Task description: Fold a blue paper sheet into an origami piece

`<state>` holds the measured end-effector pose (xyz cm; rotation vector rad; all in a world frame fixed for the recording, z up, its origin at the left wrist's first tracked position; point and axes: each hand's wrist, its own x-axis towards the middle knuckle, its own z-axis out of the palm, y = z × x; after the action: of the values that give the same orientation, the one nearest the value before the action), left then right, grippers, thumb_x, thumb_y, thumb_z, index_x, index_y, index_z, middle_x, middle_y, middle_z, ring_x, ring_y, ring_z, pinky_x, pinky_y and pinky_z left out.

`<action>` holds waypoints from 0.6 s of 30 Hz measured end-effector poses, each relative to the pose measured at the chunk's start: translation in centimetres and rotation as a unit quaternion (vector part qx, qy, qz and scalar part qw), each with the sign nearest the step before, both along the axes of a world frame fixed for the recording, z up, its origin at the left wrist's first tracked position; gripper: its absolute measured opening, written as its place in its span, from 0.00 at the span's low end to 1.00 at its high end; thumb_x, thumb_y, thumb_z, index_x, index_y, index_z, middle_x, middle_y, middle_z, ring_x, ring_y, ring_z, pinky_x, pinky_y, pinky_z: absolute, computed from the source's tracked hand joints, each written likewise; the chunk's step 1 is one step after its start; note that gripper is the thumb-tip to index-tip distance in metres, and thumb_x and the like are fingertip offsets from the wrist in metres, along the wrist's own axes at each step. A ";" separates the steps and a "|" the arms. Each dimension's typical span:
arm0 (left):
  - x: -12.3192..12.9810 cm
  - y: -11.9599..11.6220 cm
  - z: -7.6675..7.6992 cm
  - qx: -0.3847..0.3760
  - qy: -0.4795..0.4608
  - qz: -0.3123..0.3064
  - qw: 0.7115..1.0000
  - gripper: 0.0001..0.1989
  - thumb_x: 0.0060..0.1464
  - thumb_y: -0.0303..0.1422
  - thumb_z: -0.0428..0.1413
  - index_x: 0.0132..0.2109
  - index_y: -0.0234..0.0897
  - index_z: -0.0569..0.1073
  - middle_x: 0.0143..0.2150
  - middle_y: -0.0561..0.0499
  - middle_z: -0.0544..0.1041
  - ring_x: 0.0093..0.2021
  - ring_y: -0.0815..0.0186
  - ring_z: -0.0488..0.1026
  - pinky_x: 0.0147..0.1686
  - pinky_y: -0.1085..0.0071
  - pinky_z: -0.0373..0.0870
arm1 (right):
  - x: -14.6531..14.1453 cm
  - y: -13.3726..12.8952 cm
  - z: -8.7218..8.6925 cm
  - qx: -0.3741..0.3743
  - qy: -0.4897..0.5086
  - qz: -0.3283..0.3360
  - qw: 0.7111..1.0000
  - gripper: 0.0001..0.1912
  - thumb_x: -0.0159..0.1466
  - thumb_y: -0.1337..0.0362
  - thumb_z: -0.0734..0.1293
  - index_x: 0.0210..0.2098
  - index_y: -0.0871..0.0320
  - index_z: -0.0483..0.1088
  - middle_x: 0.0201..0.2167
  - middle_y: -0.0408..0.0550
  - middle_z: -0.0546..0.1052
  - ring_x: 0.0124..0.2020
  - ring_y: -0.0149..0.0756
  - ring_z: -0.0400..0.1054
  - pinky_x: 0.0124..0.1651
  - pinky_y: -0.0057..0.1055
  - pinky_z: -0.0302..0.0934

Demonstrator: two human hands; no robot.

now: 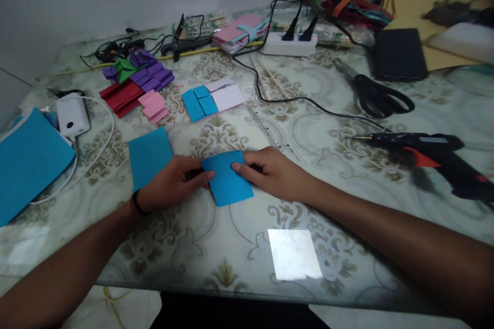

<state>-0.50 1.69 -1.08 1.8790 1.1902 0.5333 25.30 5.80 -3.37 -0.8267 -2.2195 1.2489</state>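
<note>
Pinching blue paper (230, 182) | left hand (170, 180), right hand (277, 174) | fingertips behind it hidden | glue gun (450, 162) cropped

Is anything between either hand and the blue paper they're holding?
Nothing visible is: the left hand and right hand both pinch the blue paper directly, at opposite sides. The other blue sheet lies to the left, outside both grips.

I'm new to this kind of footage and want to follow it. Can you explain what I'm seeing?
There's no machine: the grip is a person's own bare left hand and right hand, seen from a camera worn on the head, looking forward and down. Both hold one small blue sheet. A second sheet lies by the left hand. The patterned table also bears a clear ruler, scissors, a glue gun and a power strip.
</note>
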 end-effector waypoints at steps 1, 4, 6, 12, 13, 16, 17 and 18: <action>0.0 0.0 0.0 -0.002 0.000 -0.002 1.000 0.19 0.68 0.41 0.57 0.32 0.34 0.79 0.30 0.50 0.83 0.29 0.67 0.77 0.29 0.73 0.70 | 0.0 0.0 0.0 0.001 0.000 0.001 1.000 0.23 0.76 0.52 0.62 0.28 0.59 0.68 0.22 0.39 0.67 0.24 0.25 0.58 0.29 0.26 0.53; 0.0 0.0 0.1 -0.003 0.000 -0.001 1.000 0.19 0.68 0.41 0.57 0.32 0.34 0.79 0.29 0.51 0.83 0.28 0.68 0.75 0.29 0.74 0.68 | 0.0 0.0 0.0 0.001 0.001 0.001 1.000 0.23 0.76 0.52 0.62 0.28 0.59 0.68 0.22 0.39 0.67 0.24 0.25 0.59 0.29 0.25 0.54; 0.0 0.0 0.1 0.001 -0.001 -0.001 1.000 0.19 0.68 0.41 0.57 0.32 0.34 0.78 0.29 0.52 0.82 0.27 0.69 0.74 0.28 0.74 0.68 | 0.1 0.0 0.1 0.000 0.001 0.000 1.000 0.23 0.75 0.52 0.62 0.28 0.59 0.68 0.21 0.38 0.67 0.23 0.25 0.59 0.29 0.25 0.54; 0.0 0.1 0.1 0.000 0.008 -0.005 1.000 0.18 0.68 0.41 0.56 0.33 0.35 0.78 0.30 0.51 0.83 0.29 0.68 0.76 0.30 0.74 0.69 | 0.0 0.0 0.2 -0.007 0.005 -0.006 1.000 0.26 0.74 0.47 0.63 0.26 0.59 0.67 0.21 0.38 0.67 0.23 0.25 0.58 0.28 0.25 0.53; 0.0 0.1 0.1 0.000 0.010 -0.006 1.000 0.18 0.68 0.41 0.56 0.33 0.35 0.78 0.30 0.51 0.83 0.29 0.68 0.76 0.30 0.74 0.69 | 0.0 0.1 0.2 -0.006 0.007 -0.007 1.000 0.26 0.74 0.47 0.63 0.26 0.59 0.67 0.21 0.38 0.66 0.23 0.24 0.58 0.28 0.25 0.53; 0.0 0.1 0.1 0.005 0.012 -0.007 1.000 0.18 0.68 0.41 0.57 0.32 0.35 0.78 0.29 0.52 0.82 0.28 0.69 0.75 0.29 0.75 0.68 | 0.0 0.1 0.2 -0.006 0.008 -0.005 1.000 0.26 0.74 0.47 0.64 0.26 0.59 0.66 0.20 0.38 0.66 0.22 0.24 0.57 0.27 0.25 0.52; 0.0 0.1 0.1 0.006 0.012 -0.007 1.000 0.18 0.68 0.41 0.57 0.32 0.35 0.78 0.29 0.52 0.82 0.27 0.69 0.75 0.28 0.75 0.68 | 0.0 0.0 0.2 -0.006 0.009 -0.004 1.000 0.26 0.74 0.48 0.64 0.26 0.59 0.66 0.20 0.38 0.66 0.22 0.24 0.57 0.27 0.25 0.52; 0.0 0.1 0.1 0.005 0.010 -0.006 1.000 0.18 0.68 0.41 0.57 0.32 0.35 0.79 0.29 0.52 0.82 0.27 0.69 0.75 0.28 0.75 0.68 | 0.0 0.0 0.2 -0.007 0.010 -0.003 1.000 0.26 0.74 0.48 0.64 0.26 0.59 0.66 0.20 0.38 0.66 0.22 0.24 0.57 0.27 0.25 0.52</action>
<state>-0.47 1.80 -1.00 1.9044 1.1901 0.5152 25.32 5.84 -3.15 -0.8217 -2.1932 1.2651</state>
